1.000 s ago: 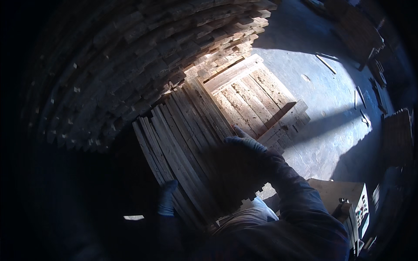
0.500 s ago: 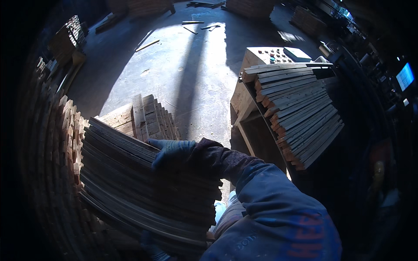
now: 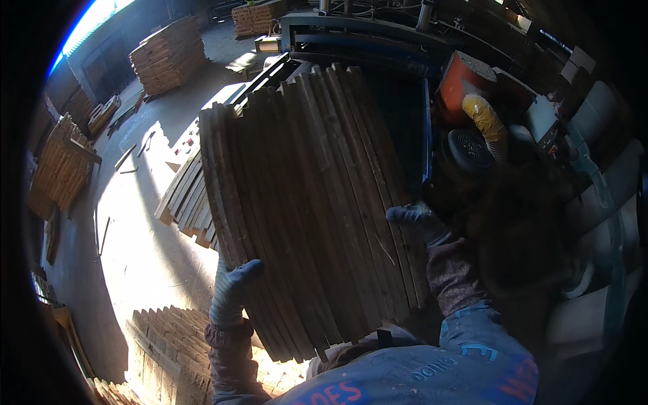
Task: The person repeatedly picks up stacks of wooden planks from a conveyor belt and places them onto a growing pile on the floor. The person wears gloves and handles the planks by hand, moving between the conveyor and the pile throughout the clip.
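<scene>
Head view, from where I stand.
Item: one bundle of wooden strips point(image 3: 310, 216), set side by side, tilted, across the middle, in front of the person's body. Change: it has swung round from the stacked timber to face the blue machine frame point(image 3: 358, 44); the load, I judge, is now borne by both arms.
Item: left hand point(image 3: 233, 287), gloved, clamped on the bundle's left edge, thumb on top.
Item: right hand point(image 3: 418, 221), gloved, clamped on the right edge; underside fingers hidden.
Surface: further strips point(image 3: 189, 202) laid in a row, left of the bundle, partly covered by it; their support is largely hidden.
Room: sunlit concrete floor point(image 3: 155, 263); wood stack point(image 3: 175, 351), lower left; tall stack point(image 3: 169, 57), farther back; orange housing point(image 3: 466, 74) and yellow hose point(image 3: 482, 115), right, in shade.
</scene>
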`<action>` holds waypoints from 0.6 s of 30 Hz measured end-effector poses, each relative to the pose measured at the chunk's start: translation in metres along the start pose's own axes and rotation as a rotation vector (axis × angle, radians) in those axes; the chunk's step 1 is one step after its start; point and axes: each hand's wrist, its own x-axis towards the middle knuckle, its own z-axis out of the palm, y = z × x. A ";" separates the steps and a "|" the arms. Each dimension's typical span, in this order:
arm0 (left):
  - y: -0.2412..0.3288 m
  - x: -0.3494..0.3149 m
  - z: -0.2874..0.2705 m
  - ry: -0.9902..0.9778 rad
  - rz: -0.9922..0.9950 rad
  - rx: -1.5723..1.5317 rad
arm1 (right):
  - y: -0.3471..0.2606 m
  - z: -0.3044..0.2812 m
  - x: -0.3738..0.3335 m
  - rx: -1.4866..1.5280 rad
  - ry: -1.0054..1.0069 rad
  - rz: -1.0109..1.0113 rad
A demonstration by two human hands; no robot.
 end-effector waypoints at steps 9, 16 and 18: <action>-0.112 0.213 0.137 -0.437 -0.390 0.534 | 0.069 -0.257 -0.150 1.752 -0.209 0.030; -0.098 0.274 0.130 -0.249 0.015 1.677 | 0.104 -0.216 -0.092 0.584 0.626 -0.042; -0.090 0.284 0.098 -0.382 0.013 1.501 | 0.099 -0.236 -0.108 1.227 0.412 -0.115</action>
